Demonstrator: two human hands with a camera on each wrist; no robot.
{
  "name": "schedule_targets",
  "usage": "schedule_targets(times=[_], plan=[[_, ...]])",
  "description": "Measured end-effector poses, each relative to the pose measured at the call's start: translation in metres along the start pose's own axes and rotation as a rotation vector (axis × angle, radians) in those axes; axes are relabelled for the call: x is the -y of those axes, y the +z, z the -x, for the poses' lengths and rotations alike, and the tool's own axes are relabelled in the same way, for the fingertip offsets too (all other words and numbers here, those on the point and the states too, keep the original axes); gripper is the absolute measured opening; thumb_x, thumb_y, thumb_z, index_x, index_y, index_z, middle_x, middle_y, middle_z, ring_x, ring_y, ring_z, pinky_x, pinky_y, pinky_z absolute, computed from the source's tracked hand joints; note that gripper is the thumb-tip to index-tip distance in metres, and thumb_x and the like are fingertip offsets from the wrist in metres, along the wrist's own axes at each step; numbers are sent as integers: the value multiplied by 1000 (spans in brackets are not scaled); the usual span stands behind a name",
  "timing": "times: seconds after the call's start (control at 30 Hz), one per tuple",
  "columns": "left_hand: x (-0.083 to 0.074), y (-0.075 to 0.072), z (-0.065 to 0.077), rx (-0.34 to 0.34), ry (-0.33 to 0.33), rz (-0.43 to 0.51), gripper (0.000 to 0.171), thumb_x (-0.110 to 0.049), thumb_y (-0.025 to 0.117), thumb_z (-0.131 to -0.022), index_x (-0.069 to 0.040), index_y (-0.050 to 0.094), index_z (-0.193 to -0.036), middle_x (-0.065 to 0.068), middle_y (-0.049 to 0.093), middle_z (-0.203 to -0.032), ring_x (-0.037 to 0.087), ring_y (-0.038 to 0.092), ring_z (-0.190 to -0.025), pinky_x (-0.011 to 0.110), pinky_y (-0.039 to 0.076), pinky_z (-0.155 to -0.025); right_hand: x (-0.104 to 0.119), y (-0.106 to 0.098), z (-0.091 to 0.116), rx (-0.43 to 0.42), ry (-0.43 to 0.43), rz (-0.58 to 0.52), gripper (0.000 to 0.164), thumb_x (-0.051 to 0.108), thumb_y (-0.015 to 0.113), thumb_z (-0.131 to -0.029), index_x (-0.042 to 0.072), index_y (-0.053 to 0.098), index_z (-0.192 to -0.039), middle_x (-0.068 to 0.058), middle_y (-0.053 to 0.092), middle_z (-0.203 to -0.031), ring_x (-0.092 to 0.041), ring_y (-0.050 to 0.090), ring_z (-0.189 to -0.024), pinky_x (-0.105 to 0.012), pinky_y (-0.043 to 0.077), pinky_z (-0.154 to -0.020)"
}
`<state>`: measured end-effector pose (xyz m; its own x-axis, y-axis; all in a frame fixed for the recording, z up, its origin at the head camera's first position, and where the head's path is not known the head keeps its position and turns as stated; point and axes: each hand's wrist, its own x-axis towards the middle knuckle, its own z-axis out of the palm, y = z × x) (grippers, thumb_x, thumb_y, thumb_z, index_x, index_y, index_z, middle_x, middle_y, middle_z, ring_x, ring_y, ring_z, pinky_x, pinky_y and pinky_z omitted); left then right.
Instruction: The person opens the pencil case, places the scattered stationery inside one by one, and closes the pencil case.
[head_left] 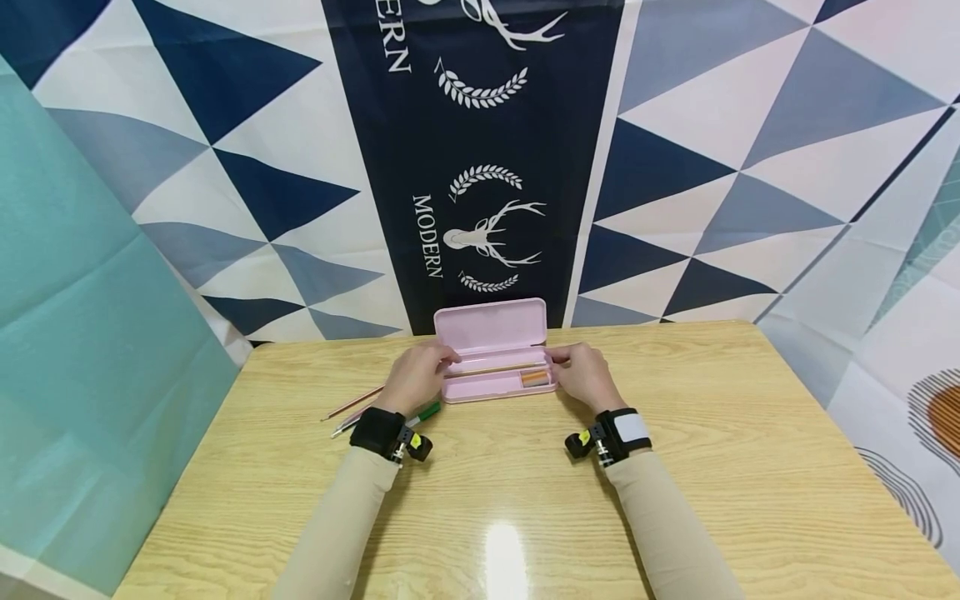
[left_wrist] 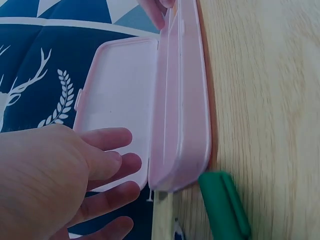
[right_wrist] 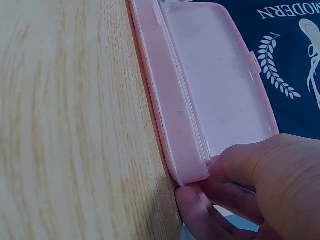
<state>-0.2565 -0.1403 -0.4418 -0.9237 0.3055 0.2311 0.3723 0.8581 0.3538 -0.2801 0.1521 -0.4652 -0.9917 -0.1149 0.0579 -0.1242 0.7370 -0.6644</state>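
A pink pencil case (head_left: pixel 480 388) lies on the table with its lid (head_left: pixel 491 327) raised toward the back. Inside it are a long yellowish pencil (head_left: pixel 498 369) and, in the right-hand compartment, a small orange-and-white block (head_left: pixel 535 379). My right hand (head_left: pixel 588 377) pinches the right end of the case, the thumb at its inner rim and fingers outside, as the right wrist view shows. At the left end is my left hand (head_left: pixel 412 377); in the left wrist view its fingers (left_wrist: pixel 112 195) are loosely bent, spread and empty, overlapping the lid.
A green-capped marker (head_left: pixel 428 412) lies by the case's left end, partly behind my left wrist. Several thin pencils or pens (head_left: pixel 352 403) lie left of that wrist. A patterned cloth (head_left: pixel 495 150) hangs along the table's back edge.
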Motion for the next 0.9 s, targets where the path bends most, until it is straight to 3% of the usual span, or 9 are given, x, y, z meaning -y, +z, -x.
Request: schedule_targets(times=[0.3, 0.47, 0.7, 0.9], plan=[[11, -4, 9, -18, -10, -1, 23, -4, 65, -93, -14, 79, -108, 6, 76, -107, 24, 69, -99, 44, 58, -84, -1, 0, 0, -5, -4, -5, 29, 10, 69, -91, 9, 74, -120, -17, 74, -121, -26, 67, -93, -28, 48, -63], [17, -6, 13, -7, -24, -4, 24, -2, 64, -94, -14, 78, -109, 6, 75, -104, 24, 68, -93, 42, 58, -79, -1, 1, 1, -4, 5, -8, 30, 10, 68, -92, 9, 74, -121, -17, 73, -123, -27, 68, -97, -31, 51, -67], [25, -10, 21, -33, -32, -20, 24, 1, 65, -91, -12, 78, -106, 8, 72, -105, 26, 68, -97, 43, 59, -81, -1, 0, 0, -10, 3, -6, 30, 11, 69, -92, 9, 73, -121, -17, 72, -124, -28, 68, -103, -38, 54, -75], [35, -13, 28, -30, -53, -21, 24, 0, 67, -90, -12, 78, -107, 9, 69, -105, 25, 67, -93, 42, 59, -77, 0, 1, 1, -13, -11, -5, 30, 11, 68, -92, 9, 74, -121, -17, 72, -123, -27, 68, -101, -34, 52, -71]])
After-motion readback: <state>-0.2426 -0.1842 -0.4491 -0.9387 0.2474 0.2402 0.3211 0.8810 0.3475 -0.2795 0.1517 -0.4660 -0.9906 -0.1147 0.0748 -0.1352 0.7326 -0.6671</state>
